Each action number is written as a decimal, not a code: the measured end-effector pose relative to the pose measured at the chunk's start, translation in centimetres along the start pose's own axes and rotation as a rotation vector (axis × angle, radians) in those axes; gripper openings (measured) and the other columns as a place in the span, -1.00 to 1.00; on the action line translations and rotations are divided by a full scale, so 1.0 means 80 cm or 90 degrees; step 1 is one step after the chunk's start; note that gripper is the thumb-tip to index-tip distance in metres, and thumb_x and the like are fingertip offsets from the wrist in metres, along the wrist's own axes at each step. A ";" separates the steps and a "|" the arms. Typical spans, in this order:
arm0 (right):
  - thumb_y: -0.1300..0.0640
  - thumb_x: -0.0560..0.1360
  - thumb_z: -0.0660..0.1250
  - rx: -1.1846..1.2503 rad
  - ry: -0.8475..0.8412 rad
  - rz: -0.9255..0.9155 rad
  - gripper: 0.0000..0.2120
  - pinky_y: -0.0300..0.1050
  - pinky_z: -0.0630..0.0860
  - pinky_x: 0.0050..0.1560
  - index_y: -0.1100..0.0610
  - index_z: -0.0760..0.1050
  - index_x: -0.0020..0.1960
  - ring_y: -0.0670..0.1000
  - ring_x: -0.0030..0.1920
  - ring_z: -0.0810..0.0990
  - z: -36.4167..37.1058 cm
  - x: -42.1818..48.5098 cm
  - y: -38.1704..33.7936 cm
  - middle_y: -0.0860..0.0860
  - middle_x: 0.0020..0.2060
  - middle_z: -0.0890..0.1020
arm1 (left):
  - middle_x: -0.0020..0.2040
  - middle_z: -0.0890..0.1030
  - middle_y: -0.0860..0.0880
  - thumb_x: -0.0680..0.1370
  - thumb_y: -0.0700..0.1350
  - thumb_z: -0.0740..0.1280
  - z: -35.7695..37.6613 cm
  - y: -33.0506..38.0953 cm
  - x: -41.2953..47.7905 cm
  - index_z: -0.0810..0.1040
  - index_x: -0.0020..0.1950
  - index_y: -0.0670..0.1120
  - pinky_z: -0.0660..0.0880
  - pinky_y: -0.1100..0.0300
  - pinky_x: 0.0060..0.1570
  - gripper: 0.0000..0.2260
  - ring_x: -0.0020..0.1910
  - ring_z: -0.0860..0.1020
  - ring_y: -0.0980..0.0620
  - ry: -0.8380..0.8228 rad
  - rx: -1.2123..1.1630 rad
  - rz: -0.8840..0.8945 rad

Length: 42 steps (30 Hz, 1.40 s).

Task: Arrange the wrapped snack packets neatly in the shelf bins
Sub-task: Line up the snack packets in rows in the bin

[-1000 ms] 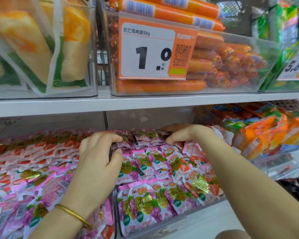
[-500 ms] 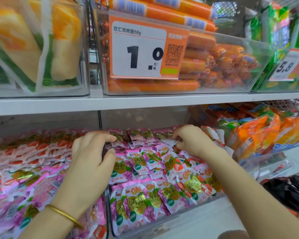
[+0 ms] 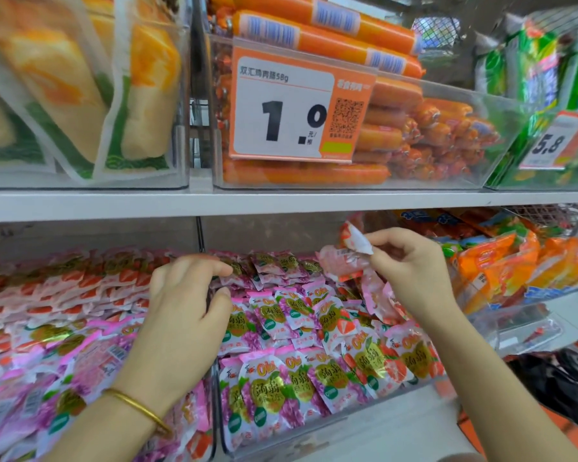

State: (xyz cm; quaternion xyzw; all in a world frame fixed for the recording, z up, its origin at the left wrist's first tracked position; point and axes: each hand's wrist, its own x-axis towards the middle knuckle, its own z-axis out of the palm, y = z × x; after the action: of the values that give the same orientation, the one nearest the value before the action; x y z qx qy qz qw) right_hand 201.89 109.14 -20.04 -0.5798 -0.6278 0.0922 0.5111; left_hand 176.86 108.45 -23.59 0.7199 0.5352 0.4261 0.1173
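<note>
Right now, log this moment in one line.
right hand: pinches pink packet above middle bin | left hand: curled over packets, grip unclear | arranging: not finished

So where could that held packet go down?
For the held packet, only the white shelf strip in front of the right bin is bare. A hand fits under the upper shelf, above the back row. That bin and the left bin are crowded.

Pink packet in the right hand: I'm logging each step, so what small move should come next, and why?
Probably lower the packet into the back of the middle bin and lay it in line with the others. The right hand pinches it by a corner above that bin, whose packets lie in overlapping rows. The left hand rests at the divider, out of the way.
</note>
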 end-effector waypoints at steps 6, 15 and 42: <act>-0.02 0.50 0.23 -0.187 -0.216 -0.323 -0.71 -0.22 0.44 -0.30 0.11 0.63 -0.23 -0.06 -0.32 0.48 0.052 -0.062 -0.046 -0.01 -0.38 0.57 | 0.05 0.37 0.14 0.54 -0.18 0.19 -0.004 -0.001 -0.001 0.46 0.12 0.04 0.12 0.33 0.08 -0.80 0.09 0.17 0.24 -0.007 -0.006 0.006; 0.20 0.40 0.39 -0.096 -0.533 -0.193 -0.75 -0.39 0.33 -0.08 0.03 0.57 0.06 -0.22 -0.09 0.38 0.044 -0.079 -0.028 -0.16 -0.14 0.38 | 0.03 0.41 0.12 0.54 -0.19 0.21 -0.001 -0.005 -0.001 0.52 0.09 -0.05 0.16 0.30 0.08 -0.83 0.09 0.26 0.16 0.000 0.008 0.025; -0.11 0.50 0.30 -0.146 -0.451 0.181 -0.40 -0.19 0.45 0.10 0.17 0.28 0.42 0.01 0.20 0.50 0.067 -0.071 -0.045 0.07 0.24 0.50 | 0.08 0.38 0.13 0.56 -0.21 0.15 -0.004 0.001 -0.006 0.52 0.09 -0.07 0.12 0.41 0.03 -0.80 0.13 0.21 0.23 -0.028 -0.014 -0.010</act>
State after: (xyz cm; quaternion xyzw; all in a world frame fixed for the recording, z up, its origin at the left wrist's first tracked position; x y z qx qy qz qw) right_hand 194.49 105.88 -22.97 -0.6466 -0.6849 0.2854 0.1769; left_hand 176.63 107.93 -23.57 0.7237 0.5331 0.4152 0.1403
